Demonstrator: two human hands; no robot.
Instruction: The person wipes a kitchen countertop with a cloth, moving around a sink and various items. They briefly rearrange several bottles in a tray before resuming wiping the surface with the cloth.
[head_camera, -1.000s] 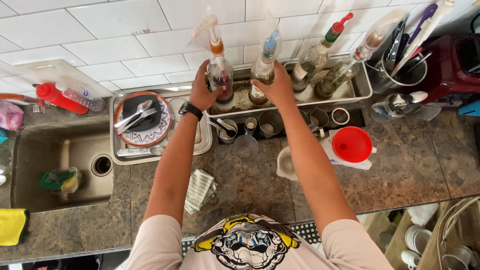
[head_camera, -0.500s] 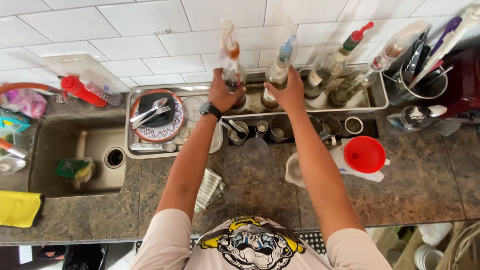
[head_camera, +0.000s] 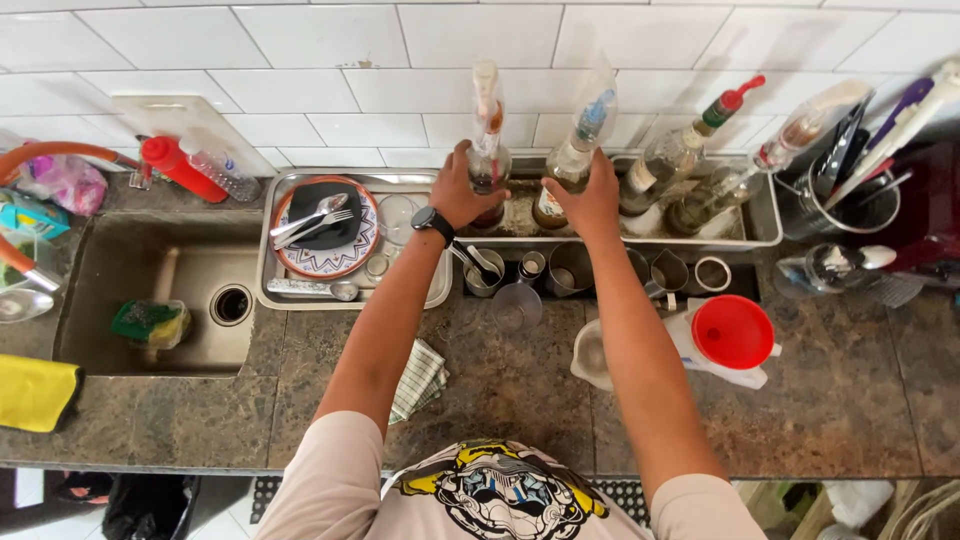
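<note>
We note two glass bottles standing upright in the long metal tray against the tiled wall. The left bottle, with an orange and white pourer, is clamped by our left hand, fingers wrapped round its lower body. The right bottle, with a blue-tipped pourer under a clear cover, is clamped by our right hand in the same way. The hands sit near each other, apart, each on its own bottle. A dark wristwatch is on the left wrist.

Further right in the same tray lean two more bottles, one with a red pourer. Just in front of the tray, a row of metal cups and jiggers stands on the bench. A red funnel rests on a white jug to the right. To the left, a patterned plate with cutlery sits in a second tray beside the sink.
</note>
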